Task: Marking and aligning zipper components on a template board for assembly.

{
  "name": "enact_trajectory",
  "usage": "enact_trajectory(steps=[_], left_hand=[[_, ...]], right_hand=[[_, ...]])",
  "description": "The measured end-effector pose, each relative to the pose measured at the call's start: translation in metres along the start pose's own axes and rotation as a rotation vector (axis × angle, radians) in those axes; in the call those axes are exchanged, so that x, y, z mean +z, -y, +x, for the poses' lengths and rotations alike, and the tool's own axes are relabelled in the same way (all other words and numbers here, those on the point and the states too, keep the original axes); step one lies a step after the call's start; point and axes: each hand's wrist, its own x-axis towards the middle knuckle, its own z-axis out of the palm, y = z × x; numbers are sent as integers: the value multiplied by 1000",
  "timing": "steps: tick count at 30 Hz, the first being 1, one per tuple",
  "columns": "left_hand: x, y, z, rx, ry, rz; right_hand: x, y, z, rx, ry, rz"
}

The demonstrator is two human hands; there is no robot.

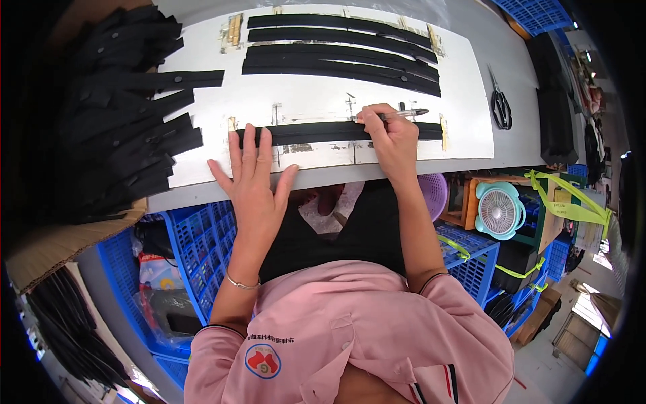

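Observation:
A black fabric strip (313, 135) lies across the near part of a white board (464, 87), between worn marks and small tape pieces. My left hand (254, 178) rests flat on the strip's left end, fingers spread and thumb out to the side. Closed round a silver-and-dark pen (412, 112), my right hand (391, 138) bears on the strip right of its middle. The pen slants up to the right, and my fingers partly hide its writing end. Farther back on the board, several similar black strips (336, 57) lie side by side, one with a small round snap.
A heap of black strips (121, 121) overlaps the board's left edge. Black-handled scissors (500, 108) lie right of the board. Below the grey table (202, 193) stand blue crates (208, 249), a purple basket (433, 195) and a turquoise fan (499, 211).

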Motion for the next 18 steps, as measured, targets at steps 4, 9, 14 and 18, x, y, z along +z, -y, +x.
enact_trajectory(steps=[4,9,14,18], left_hand=[[5,-36,9,80,-40,-139],[28,-61,14,232,108,-223],[29,-60,14,215,124,-207],[29,-61,14,215,124,-196]], right_hand=[[2,3,0,-17,7,16],[4,1,0,-39,-1,35],[0,6,-1,-26,76,-101],[1,3,-2,-95,13,-73]])
